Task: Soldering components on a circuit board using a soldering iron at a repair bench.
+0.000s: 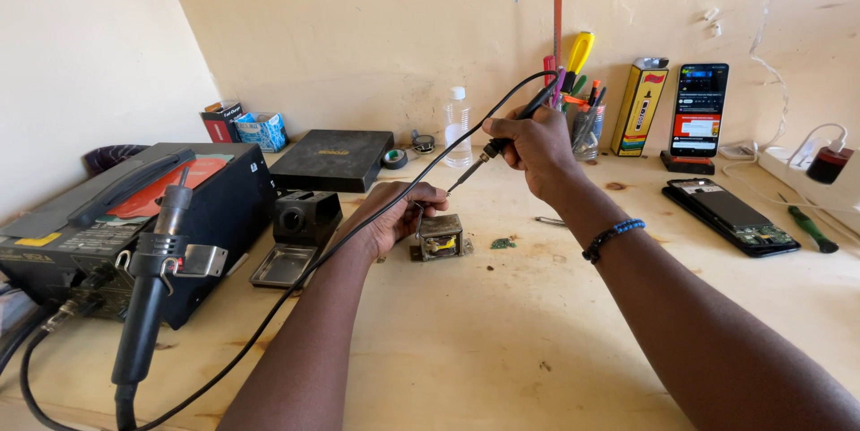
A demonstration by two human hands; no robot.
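A pale wooden surface (pixel 502 323) carries a black soldering station (pixel 107 225) at the left, with its hot-air wand (pixel 152 279) hanging in front. A flat black case (pixel 333 159) lies near the wall, and an opened phone (pixel 730 216) lies at the right. The right hand (pixel 537 149) is closed around a soldering iron (pixel 502 140), tip angled down toward a small transformer (pixel 439 237) near the surface's middle. The left hand (pixel 399 216) rests against the transformer's left side, fingers curled onto it. A tiny green circuit scrap (pixel 503 243) lies just beside it.
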